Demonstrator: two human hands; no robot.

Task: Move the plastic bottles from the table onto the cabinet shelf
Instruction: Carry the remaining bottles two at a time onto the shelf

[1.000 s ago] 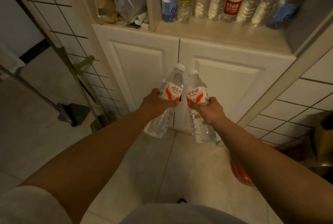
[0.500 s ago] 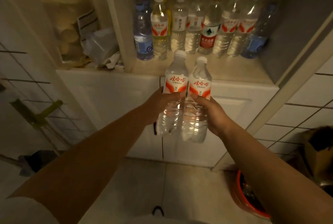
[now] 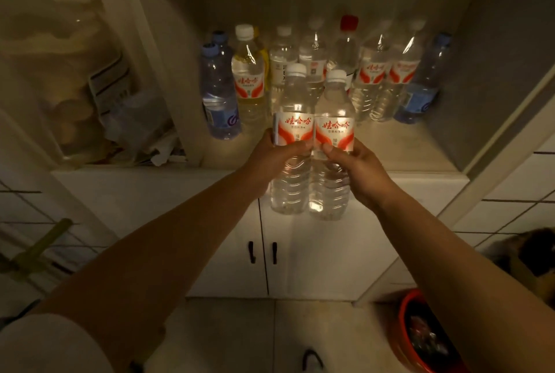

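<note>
The fingers (image 3: 295,146) of the left hand (image 3: 270,159) are curled around the left bottle (image 3: 292,144), and the right hand (image 3: 359,168) grips the right bottle (image 3: 333,147) the same way. Both bottles are upright, touching side by side, in the air in front of the front edge of the cabinet shelf (image 3: 390,147). At the back of the shelf stands a row of bottles (image 3: 372,84), from the left wall to the right wall. The front strip of the shelf, between this row and the front edge, is bare. Below are two white doors (image 3: 315,252)
</note>
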